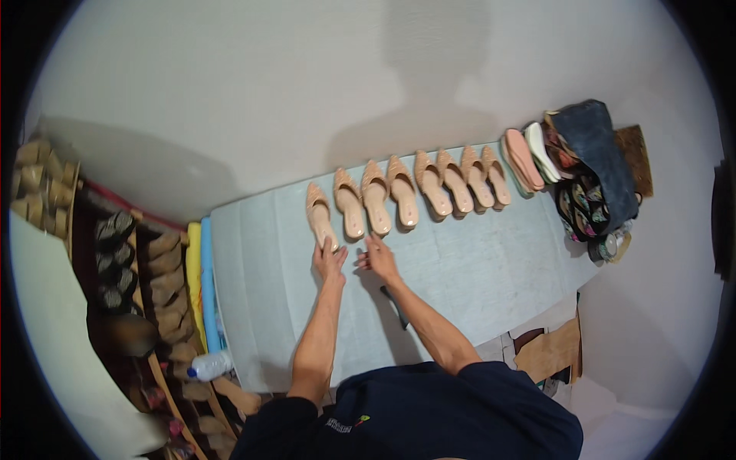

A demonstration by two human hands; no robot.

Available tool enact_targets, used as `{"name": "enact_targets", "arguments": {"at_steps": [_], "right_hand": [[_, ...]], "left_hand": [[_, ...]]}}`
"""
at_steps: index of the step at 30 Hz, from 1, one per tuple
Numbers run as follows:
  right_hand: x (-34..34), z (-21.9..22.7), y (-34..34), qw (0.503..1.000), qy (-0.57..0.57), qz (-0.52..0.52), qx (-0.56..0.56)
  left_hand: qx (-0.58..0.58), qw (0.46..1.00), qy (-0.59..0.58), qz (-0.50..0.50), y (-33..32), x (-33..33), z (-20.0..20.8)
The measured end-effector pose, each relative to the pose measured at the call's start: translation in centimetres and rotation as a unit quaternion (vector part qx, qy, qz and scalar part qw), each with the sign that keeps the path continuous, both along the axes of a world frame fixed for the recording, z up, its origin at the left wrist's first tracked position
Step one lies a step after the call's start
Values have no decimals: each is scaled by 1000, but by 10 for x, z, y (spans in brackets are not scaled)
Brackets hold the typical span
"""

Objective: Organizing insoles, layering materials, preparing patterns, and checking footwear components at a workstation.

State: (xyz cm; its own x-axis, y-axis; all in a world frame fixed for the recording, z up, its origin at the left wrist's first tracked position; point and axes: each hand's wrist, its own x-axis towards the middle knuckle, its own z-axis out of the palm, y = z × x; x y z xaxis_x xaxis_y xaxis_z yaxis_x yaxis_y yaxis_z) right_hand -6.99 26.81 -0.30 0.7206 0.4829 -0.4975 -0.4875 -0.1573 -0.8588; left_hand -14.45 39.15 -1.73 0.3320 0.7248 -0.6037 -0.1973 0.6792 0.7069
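Evenly, Eight Pointed Mules (401, 192) Lined the Table Before Two Bare Hands

The beige mules stood in a slanting row near the far edge of a long table (452, 284), whose pale grey-blue covering showed faint straight ridges. Their uppers tapered to sharp toes aimed at the plain wall (253, 100) and looked finely textured; the insoles were smooth, narrowing toward glossy, rounded heel ends.

The left hand (330, 263) was at the near end of the leftmost mule (319, 214), its fingers grasping the heel. The right hand (377, 259) had its fingers loosely parted, the foremost at the heel of the third mule (376, 201); I could not tell whether it touched. A slim dark object (395, 308) lay beneath the right forearm.

At the table's right end, flat pink soles (524, 159) and a white pair (542, 153) lay beside a slumped dark-blue bag (586, 130). Off the left end, yellow (195, 268) and light-blue rolls (207, 284) stood near a clear plastic bottle (211, 365) with a blue cap, and black patterned footwear (115, 264) filled a wooden rack.
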Motion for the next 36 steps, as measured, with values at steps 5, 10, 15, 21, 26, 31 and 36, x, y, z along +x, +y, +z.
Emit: {"name": "enact_targets", "arguments": {"at_steps": [5, 10, 15, 21, 26, 31, 36], "right_hand": [[21, -34, 44, 994, -70, -58, 52], [9, -9, 7, 995, -68, -48, 60], [-15, 35, -109, 973, 111, 20, 202], [30, 38, -316, 986, 57, -90, 129], [109, 24, -471, 979, -31, -189, 64], [200, 14, -586, 966, -80, -247, -8], [273, -8, -638, 966, -61, -246, -54]], "left_hand": [[7, 994, -5, -108, 18, -10, -13], [26, 992, -31, -123, -17, -43, 13], [68, 989, -74, -112, -106, -86, 65], [26, 961, -93, -258, -253, -33, 66], [-25, 939, -92, -332, -398, 73, 51], [-79, 936, -114, -323, -546, 182, 40], [-117, 955, -106, -251, -630, 259, 22]]}}
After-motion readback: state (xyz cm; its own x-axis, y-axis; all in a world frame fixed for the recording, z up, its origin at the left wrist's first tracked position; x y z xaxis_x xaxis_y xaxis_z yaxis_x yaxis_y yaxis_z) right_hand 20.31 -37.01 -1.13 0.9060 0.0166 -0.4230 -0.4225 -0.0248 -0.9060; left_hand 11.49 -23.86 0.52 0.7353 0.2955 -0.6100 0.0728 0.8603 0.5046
